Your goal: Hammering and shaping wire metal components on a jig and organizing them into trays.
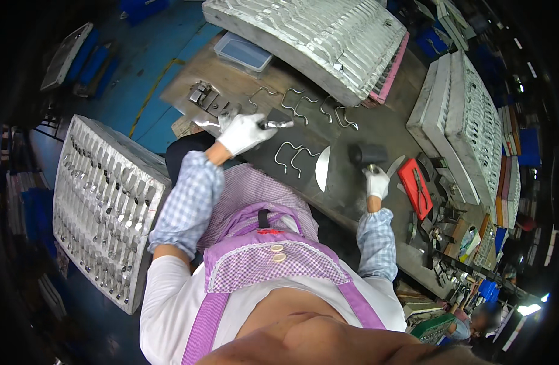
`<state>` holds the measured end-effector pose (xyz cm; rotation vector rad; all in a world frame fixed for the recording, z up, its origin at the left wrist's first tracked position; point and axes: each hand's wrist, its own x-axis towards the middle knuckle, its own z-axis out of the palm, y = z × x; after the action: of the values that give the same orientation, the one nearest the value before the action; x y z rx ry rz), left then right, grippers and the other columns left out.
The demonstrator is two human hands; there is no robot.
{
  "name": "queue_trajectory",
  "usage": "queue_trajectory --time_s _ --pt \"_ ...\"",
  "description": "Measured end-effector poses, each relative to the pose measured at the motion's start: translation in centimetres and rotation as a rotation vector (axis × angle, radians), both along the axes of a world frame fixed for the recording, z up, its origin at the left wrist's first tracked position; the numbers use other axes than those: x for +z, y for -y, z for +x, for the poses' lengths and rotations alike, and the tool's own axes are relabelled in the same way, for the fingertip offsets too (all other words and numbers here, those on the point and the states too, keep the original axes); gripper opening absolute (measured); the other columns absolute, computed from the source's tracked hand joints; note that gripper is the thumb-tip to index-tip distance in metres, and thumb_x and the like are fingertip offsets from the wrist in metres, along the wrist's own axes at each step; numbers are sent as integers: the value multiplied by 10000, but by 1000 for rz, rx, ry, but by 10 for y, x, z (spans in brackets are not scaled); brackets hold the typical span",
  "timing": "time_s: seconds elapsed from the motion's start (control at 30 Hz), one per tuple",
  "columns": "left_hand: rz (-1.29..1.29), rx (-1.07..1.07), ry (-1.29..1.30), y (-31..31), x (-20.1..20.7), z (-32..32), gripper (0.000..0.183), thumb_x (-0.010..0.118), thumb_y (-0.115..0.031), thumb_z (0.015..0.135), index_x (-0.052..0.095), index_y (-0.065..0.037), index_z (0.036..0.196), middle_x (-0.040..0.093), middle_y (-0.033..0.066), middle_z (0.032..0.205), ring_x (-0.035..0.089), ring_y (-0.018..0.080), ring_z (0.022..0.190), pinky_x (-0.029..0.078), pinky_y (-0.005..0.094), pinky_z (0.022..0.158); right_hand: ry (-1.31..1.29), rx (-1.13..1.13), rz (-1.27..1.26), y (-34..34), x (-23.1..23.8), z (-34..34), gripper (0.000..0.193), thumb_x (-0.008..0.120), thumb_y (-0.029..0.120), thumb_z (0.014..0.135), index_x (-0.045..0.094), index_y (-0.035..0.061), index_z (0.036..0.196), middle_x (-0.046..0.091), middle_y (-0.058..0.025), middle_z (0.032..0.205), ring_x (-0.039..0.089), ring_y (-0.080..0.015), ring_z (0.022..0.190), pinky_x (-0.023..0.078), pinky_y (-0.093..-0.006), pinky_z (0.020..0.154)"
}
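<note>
My left hand, in a white glove, is closed on a small shiny metal piece held over the worktable. Its exact shape is hard to make out beside the dark block. To the right, my gloved right hand is closed round the handle of a mallet, whose dark, slightly blurred head points away from me. Between the hands lie bent metal rods and a pale half-moon plate. Several more bent rods lie farther back.
A metal fixture and a clear plastic box stand at the back left. Large grey trays of metal parts rise behind, at left and right. Pliers lie on a red tray.
</note>
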<state>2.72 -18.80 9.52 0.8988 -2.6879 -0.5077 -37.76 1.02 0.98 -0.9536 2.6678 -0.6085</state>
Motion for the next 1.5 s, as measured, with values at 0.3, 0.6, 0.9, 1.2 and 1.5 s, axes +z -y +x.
queue_trajectory --time_s 0.3,0.6,0.9,1.2,1.5 --pt "252 420 185 6 -99 -50 329 552 -402 933 721 -123 886 706 177 865 679 385 837 543 484 751 289 820 -794 79 124 143 242 638 230 911 617 36 1054 600 -70 889 531 -182 728 419 -330 624" --pt "531 621 -296 -31 -75 -47 383 630 -421 915 720 -50 893 702 164 764 688 293 684 528 397 640 -552 212 -9 -19 44 21 190 737 253 762 718 140 913 701 -100 810 682 -304 738 545 -403 664" --pt "1842 599 -989 -109 -78 -110 534 494 -536 993 651 -25 995 270 -78 473 291 47 372 243 216 376 132 294 148 34 -6 150 498 743 301 807 631 56 1226 718 -152 924 699 -317 815 541 -425 741" --pt "1627 986 -1208 -127 -70 -95 202 655 -252 943 689 -85 1052 494 -61 574 371 43 425 266 211 394 427 240 -181 44 75 205 624 653 220 843 476 157 1438 635 -209 710 669 -312 620 539 -369 625" --pt "1332 814 -957 -124 -76 -74 286 689 -219 918 686 26 1068 703 60 871 630 89 749 517 231 668 724 207 -465 31 48 217 572 644 119 790 573 141 1357 720 -109 776 706 -202 679 556 -334 649"
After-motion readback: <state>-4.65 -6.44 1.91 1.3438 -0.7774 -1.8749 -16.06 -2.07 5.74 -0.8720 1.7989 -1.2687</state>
